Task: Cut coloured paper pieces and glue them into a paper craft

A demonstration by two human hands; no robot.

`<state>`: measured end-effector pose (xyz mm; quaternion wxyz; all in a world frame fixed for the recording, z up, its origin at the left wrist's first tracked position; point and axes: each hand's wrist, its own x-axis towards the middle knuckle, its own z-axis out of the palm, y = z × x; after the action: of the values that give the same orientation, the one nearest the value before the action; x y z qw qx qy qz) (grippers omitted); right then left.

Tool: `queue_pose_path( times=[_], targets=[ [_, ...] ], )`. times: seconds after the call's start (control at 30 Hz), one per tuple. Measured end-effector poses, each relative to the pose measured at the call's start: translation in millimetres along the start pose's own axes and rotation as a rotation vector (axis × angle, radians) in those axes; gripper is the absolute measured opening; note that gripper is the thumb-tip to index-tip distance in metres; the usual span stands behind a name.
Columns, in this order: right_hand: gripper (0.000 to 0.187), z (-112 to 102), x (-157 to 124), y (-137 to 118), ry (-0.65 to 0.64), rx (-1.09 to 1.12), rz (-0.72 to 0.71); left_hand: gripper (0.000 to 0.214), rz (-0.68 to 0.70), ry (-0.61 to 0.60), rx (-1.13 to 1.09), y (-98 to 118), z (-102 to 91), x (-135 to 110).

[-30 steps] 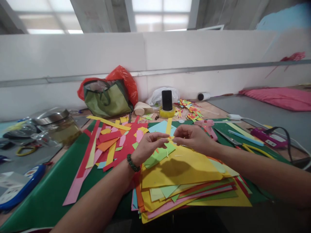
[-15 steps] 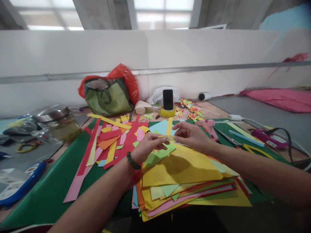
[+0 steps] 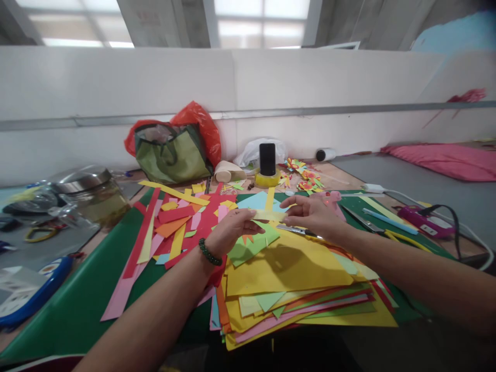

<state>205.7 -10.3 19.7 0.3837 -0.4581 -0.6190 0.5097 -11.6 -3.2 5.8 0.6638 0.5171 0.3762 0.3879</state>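
A short pale-yellow paper strip point(image 3: 268, 215) stretches between my two hands, above a stack of coloured paper point(image 3: 290, 268). My left hand point(image 3: 237, 230), with a dark beaded bracelet at the wrist, pinches its left end. At the other end, my right hand point(image 3: 306, 214) closes thumb and fingers on the strip. Under the hands lie a green paper piece point(image 3: 253, 249) and a craft knife point(image 3: 296, 230) on the top yellow sheet. Just behind are a light-blue sheet point(image 3: 251, 200) and an upright yellow strip point(image 3: 270, 199).
Paper scraps point(image 3: 182, 217) cover the green mat's left side. To the right lie a pink glue gun point(image 3: 333, 201), scissors point(image 3: 372, 226) and a purple box point(image 3: 426, 222). A phone point(image 3: 267, 159) stands on yellow tape point(image 3: 267, 178); a glass jar point(image 3: 98, 199) is at left.
My hands have moved apart, so more of the pale-yellow strip shows between them. The craft knife beneath my right hand is now more visible.
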Motion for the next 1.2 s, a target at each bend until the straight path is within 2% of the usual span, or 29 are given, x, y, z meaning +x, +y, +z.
queue_pose_path(
  times=[0.1,0.23,0.33,0.47,0.77,1.03,1.2],
  targets=[
    [0.031,-8.3,0.4,-0.3,0.068,-0.002,-0.049,0.033,0.027,0.036,0.005,2.7,0.3,0.0],
    [0.019,-10.3,-2.3,-6.6,0.173,-0.081,-0.249,0.036,0.027,0.058,0.029,2.2,0.8,-0.1],
    [0.023,-0.8,-3.7,-9.6,0.130,-0.138,-0.323,0.040,0.034,0.037,0.073,0.3,1.0,0.0],
    [0.030,13.5,-1.0,-7.4,0.033,-0.143,-0.257,0.039,0.059,0.007,0.104,-1.5,0.3,0.6],
    [0.031,24.2,-2.8,-6.8,-0.076,-0.110,-0.099,0.032,0.105,0.118,0.027,0.6,0.7,-0.6],
    [0.029,23.0,0.6,-3.6,-0.098,-0.207,-0.157,0.035,0.017,0.057,0.019,3.5,2.1,-2.3],
    [0.027,21.9,-0.2,-2.9,-0.040,-0.325,-0.248,0.033,0.030,0.057,-0.003,2.1,2.3,-1.2]
  ],
)
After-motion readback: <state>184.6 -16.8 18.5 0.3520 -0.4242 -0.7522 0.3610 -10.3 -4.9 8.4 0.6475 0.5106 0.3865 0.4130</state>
